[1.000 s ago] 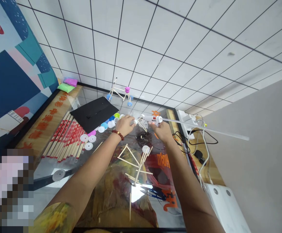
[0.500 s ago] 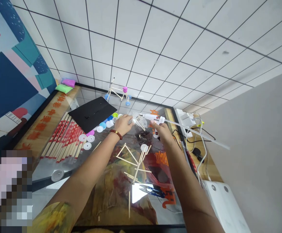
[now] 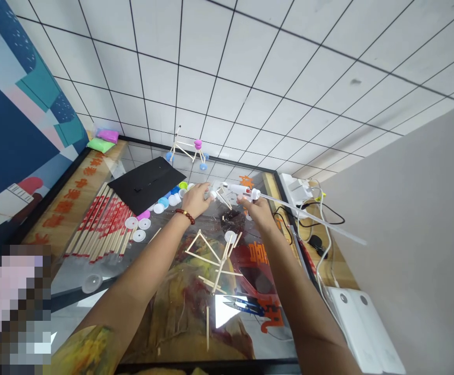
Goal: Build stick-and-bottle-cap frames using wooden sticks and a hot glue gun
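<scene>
My right hand (image 3: pixel 260 212) is closed round a white hot glue gun (image 3: pixel 238 189), its nozzle pointing left. A long clear glue stick (image 3: pixel 316 219) runs out of its back. My left hand (image 3: pixel 196 201) pinches a white bottle cap (image 3: pixel 212 194) at its fingertips, close to the nozzle. Thin wooden sticks (image 3: pixel 224 199) stand beside that cap; whether they are joined to it I cannot tell. Nearer me, on the glass tabletop, lies a frame of glued sticks (image 3: pixel 219 264) with a white cap (image 3: pixel 230 237) at its far end.
Packs of red-wrapped chopsticks (image 3: pixel 101 224), a black sheet (image 3: pixel 147 185) and coloured bottle caps (image 3: pixel 163 202) lie left. A finished-looking stick model (image 3: pixel 193 151) stands at the back. Blue-handled snips (image 3: pixel 246 305) lie in front. A power strip (image 3: pixel 295 190) and cables are right.
The view has shifted slightly. The nozzle stays near the cap in my left hand; both hands keep their hold, with only slight movement.
</scene>
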A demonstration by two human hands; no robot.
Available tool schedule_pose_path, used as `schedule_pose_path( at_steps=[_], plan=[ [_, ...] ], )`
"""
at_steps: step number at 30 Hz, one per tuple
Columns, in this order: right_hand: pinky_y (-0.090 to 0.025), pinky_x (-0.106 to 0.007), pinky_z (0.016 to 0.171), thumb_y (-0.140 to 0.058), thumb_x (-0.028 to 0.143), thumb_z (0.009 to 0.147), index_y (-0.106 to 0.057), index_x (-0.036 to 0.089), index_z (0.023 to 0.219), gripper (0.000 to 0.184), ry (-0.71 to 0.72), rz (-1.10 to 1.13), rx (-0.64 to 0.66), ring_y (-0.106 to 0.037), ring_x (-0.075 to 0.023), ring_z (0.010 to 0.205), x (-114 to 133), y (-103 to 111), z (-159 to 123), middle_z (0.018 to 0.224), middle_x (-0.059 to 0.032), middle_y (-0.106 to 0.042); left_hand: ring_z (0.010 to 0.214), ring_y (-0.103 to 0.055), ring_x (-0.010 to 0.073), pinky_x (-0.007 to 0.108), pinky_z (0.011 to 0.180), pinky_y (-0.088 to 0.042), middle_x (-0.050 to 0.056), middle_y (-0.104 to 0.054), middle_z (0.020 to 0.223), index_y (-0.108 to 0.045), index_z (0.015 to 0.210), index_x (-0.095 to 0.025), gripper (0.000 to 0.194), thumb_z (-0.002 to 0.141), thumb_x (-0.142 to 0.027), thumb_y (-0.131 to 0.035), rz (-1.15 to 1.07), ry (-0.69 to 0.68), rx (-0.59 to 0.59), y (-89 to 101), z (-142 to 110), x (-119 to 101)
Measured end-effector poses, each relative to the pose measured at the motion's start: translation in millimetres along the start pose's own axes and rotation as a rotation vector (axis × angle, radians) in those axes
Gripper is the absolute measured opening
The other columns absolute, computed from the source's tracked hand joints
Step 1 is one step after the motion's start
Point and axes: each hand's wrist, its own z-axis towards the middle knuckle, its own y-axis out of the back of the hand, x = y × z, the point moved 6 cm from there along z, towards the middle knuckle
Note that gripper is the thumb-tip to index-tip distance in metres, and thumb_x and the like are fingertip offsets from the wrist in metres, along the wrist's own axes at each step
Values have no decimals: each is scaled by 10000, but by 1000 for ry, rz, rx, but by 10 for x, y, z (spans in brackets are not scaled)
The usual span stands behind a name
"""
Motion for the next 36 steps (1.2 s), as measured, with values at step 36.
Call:
schedule_pose_path(
  at_steps=[36],
  plan=[
    [-445,-513,979,-683,437,724,-622,144,1191,555,58,-456,-274,-583,-344,1078,-547,678,-321,1156,-172,-628,629,-602,118,324,780,-522,72,-688,1110,-497,1385,-180,643,771,-225,-682,-41,-6,-62,85,78,-21]
  ],
)
